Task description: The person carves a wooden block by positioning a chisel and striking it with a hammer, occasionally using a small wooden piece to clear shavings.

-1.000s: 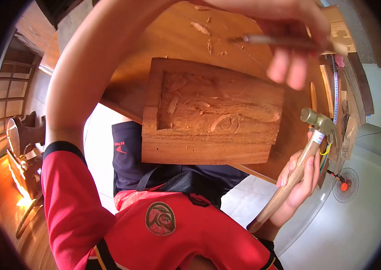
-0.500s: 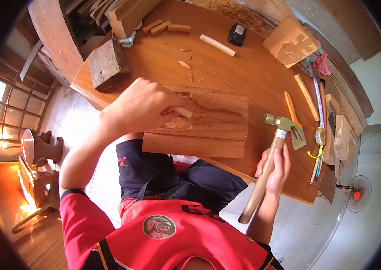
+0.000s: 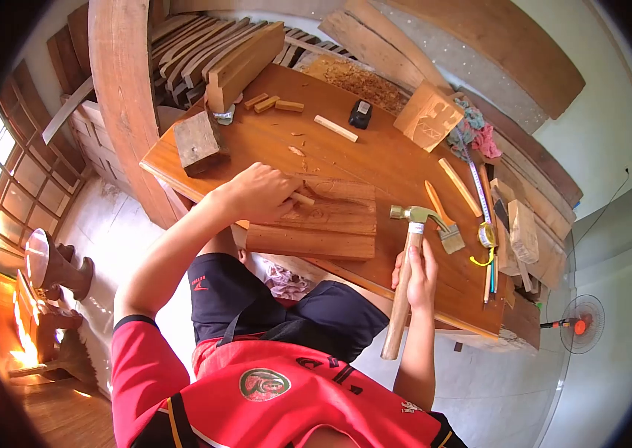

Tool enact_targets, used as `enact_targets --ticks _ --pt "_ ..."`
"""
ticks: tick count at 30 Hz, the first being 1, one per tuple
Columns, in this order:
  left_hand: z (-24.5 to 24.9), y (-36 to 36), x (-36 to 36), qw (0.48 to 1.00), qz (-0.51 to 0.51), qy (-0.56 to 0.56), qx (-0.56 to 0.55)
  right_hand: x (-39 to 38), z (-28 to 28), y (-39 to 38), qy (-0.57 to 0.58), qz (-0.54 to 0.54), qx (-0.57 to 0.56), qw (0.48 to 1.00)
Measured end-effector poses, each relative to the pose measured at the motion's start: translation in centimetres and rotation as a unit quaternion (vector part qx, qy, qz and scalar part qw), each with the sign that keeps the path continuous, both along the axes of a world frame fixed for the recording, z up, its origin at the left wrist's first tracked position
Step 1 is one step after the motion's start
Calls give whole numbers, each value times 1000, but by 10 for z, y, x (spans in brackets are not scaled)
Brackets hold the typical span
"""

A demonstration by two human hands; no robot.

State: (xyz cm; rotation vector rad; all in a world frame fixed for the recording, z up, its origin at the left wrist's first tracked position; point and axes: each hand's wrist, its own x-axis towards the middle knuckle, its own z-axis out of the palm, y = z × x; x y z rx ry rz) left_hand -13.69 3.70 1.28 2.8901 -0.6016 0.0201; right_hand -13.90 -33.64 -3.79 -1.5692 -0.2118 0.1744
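Observation:
My left hand (image 3: 262, 190) is closed around a pale wooden handle (image 3: 302, 198), whose rounded end sticks out to the right. The rest of that tool is hidden under my fingers. Beneath the hand lies a reddish-brown wooden board (image 3: 331, 228) with a carved surface, along the table's near edge. To the right of the board, my right hand (image 3: 417, 276) grips a claw hammer (image 3: 398, 313) by its wooden shaft. The hammer's head points up, its striking face turned left towards the board.
On the wooden table (image 3: 323, 160) are a wooden block (image 3: 200, 142), short sticks (image 3: 290, 106), a black object (image 3: 360, 113), and a carved block (image 3: 426, 116). A paintbrush (image 3: 443, 220) and tape measure (image 3: 486, 235) lie right of the hammer. A fan (image 3: 581, 325) stands beyond.
The view has tilted up and back, so the table and both hands look smaller. Each hand keeps its grip. The hammer stays beside the board, its shaft a little more upright.

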Motion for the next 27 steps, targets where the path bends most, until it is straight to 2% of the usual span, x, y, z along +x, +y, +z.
enact_targets --ticks 3,6,9,12,15,18,22,23,26,27 --pt "-2 -3 -6 997 -22 -66 21 1 -4 -3 -6 4 2 1000" --pt "6 -5 -9 999 -26 -31 25 0 -1 -2 -9 8 3 1000" --pt "-9 9 -1 994 -71 -25 -83 2 -2 -2 -9 9 9 1000" --pt "-3 15 -9 991 -30 -36 -125 2 -3 -4 -2 0 19 1000" --pt "7 22 -12 977 -37 -142 -155 3 -1 -5 5 -4 14 1000" --pt "6 34 -7 979 9 -81 -188 5 -4 -7 11 -5 34 999" --pt "3 26 -2 978 -22 -76 -191 4 1 -4 0 -16 37 999" --pt "11 23 -3 980 -27 -27 -198 4 0 -5 5 -26 39 999" --pt "4 21 6 947 -65 -24 -312 4 -1 -5 6 -56 37 998" --pt "7 23 11 944 -54 36 -323 5 -2 -5 2 -63 35 997"
